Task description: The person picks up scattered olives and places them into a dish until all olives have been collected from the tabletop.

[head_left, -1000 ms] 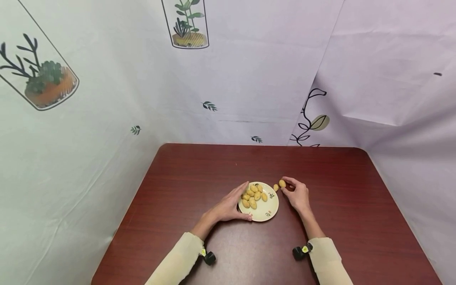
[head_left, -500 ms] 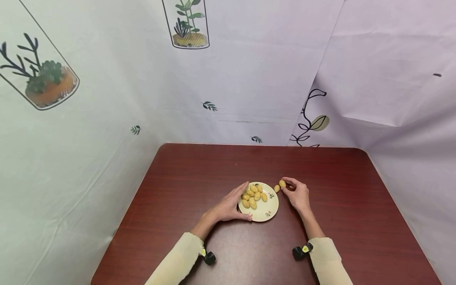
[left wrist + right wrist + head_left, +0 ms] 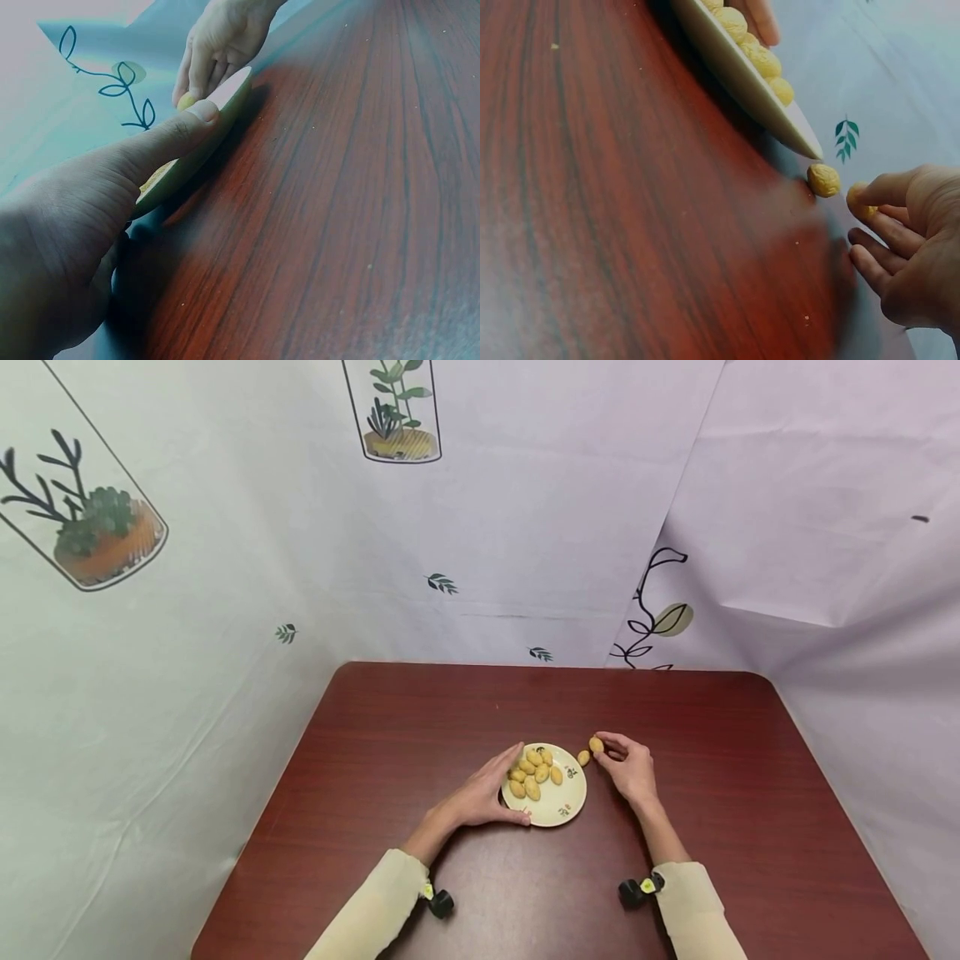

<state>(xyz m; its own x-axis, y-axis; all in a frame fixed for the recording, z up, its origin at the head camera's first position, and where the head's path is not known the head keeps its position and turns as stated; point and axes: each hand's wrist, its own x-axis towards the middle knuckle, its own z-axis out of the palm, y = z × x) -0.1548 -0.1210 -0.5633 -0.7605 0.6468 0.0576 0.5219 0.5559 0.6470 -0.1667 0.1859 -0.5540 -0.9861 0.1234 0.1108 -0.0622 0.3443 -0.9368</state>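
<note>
In the head view, my left hand (image 3: 480, 795) grips the left side of a round cream plate (image 3: 564, 795) with a floral print. The left wrist view has that thumb lying over the plate's rim (image 3: 238, 88); my other left fingers are largely hidden there. Several small yellow potatoes (image 3: 532, 788) lie on the plate, mostly in its left half. Beyond the rim, on the right, my right hand (image 3: 632, 773) pinches one wrinkled yellow potato (image 3: 860, 201) between thumb and fingers. Another loose potato (image 3: 823, 181) sits on the table between the plate's edge and that pinched potato.
A dark red wood-grain table (image 3: 420, 710) carries everything. Pale cloth walls (image 3: 525, 527) with printed plants rise behind and at both sides. Small black wrist cameras (image 3: 441, 904) are strapped at both cuffs.
The loose potato has shifted slightly right and toward me. My right hand, with its pinched potato, has edged a little to the right. The left hand and the plate stay where they were.
</note>
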